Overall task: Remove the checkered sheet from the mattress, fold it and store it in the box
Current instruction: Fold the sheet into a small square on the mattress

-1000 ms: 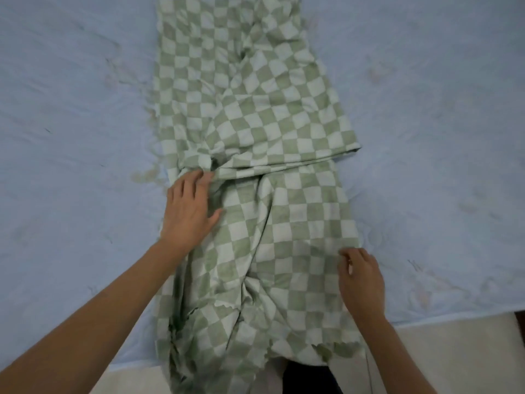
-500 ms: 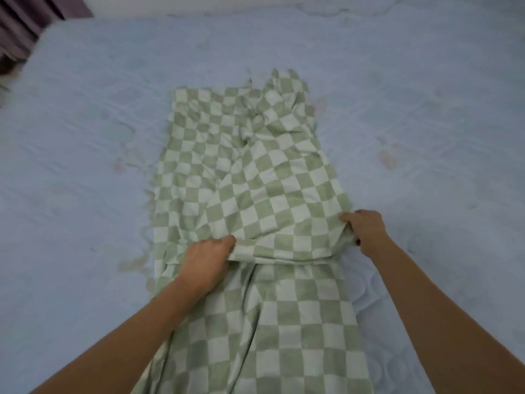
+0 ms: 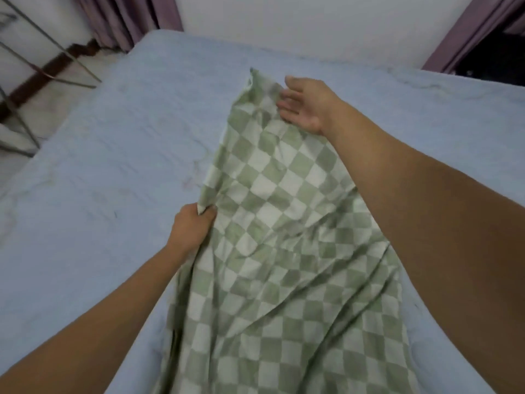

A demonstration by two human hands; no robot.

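The green-and-white checkered sheet lies as a long narrow folded strip down the middle of the pale blue mattress. My left hand grips the strip's left edge about halfway along, fingers curled round the fabric. Farther out, my right hand reaches to the raised far end of the sheet with fingers spread and nearly straight, its fingertips touching the cloth. The box is not in view.
A white wall runs behind the bed, with purple curtains at the back left and back right. A metal rack frame stands on the floor left of the mattress. Bare mattress lies on both sides of the sheet.
My view has lifted toward the head of the bed. The folded-over layer has been swung away from me. My right hand has reached far forward and opened; my left still grips the left edge.
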